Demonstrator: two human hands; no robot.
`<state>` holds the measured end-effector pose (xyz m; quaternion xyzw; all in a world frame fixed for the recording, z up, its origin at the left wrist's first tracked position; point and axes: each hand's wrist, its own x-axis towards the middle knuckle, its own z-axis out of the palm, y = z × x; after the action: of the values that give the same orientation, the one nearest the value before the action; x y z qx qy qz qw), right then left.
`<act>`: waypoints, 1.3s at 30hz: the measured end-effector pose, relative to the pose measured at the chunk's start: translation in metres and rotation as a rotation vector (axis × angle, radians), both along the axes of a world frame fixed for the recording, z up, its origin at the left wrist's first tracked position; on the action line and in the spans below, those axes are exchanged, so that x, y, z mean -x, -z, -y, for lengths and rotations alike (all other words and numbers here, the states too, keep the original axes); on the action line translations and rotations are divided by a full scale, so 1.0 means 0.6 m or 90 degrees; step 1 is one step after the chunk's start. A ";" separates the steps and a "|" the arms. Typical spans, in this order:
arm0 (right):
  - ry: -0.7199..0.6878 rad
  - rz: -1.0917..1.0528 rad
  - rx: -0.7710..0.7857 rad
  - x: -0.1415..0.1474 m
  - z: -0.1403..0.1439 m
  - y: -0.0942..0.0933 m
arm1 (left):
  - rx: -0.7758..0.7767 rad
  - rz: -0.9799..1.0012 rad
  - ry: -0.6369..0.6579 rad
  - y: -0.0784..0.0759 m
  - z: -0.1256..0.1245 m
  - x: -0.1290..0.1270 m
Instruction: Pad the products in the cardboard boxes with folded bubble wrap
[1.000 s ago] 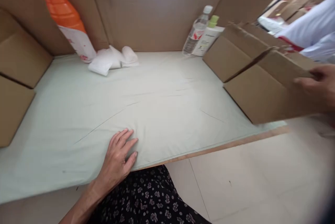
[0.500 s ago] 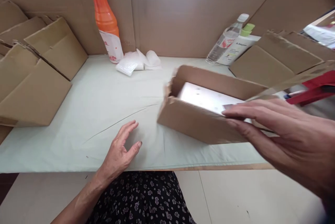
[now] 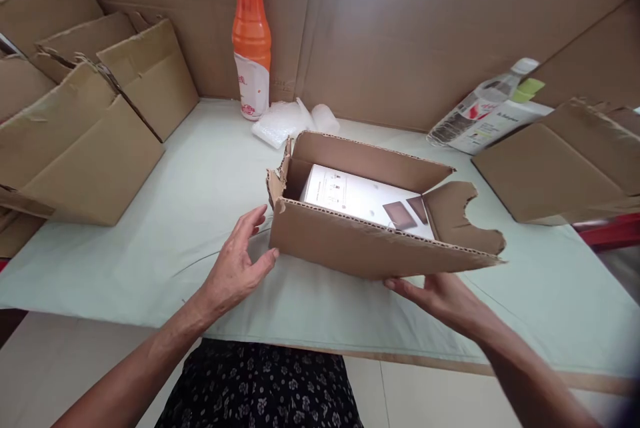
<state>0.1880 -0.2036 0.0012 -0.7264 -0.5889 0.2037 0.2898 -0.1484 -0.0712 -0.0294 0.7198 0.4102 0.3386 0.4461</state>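
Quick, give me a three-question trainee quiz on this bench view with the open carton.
1. True or false: the open cardboard box holds a white printed item.
2. Which hand supports the box from below at its near right end? A) left hand B) right hand
3. Fill in: the bottle standing upright at the back wall is the ___ bottle.

Key: 1 true; 2 B; 3 orange.

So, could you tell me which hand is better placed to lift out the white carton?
Probably the left hand: it is open beside the cardboard box, while the right hand supports it underneath.
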 end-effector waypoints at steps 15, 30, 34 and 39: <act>-0.224 -0.215 0.030 0.083 -0.199 0.039 | -0.003 0.267 -0.389 0.030 -0.091 0.029; -0.070 0.053 -0.096 0.047 -0.592 0.037 | 0.006 0.180 -0.425 0.037 -0.081 0.019; 0.010 0.031 -0.146 0.032 -0.606 0.045 | 0.015 0.198 -0.416 0.040 -0.082 0.021; 0.134 0.021 -0.309 -0.027 -0.524 0.009 | 0.051 0.223 -0.421 0.034 -0.083 0.022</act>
<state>0.2039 0.1111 -0.0044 -0.6963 -0.5462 0.0136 0.4655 -0.1613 -0.0216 -0.0501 0.4616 0.5508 0.5662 0.4038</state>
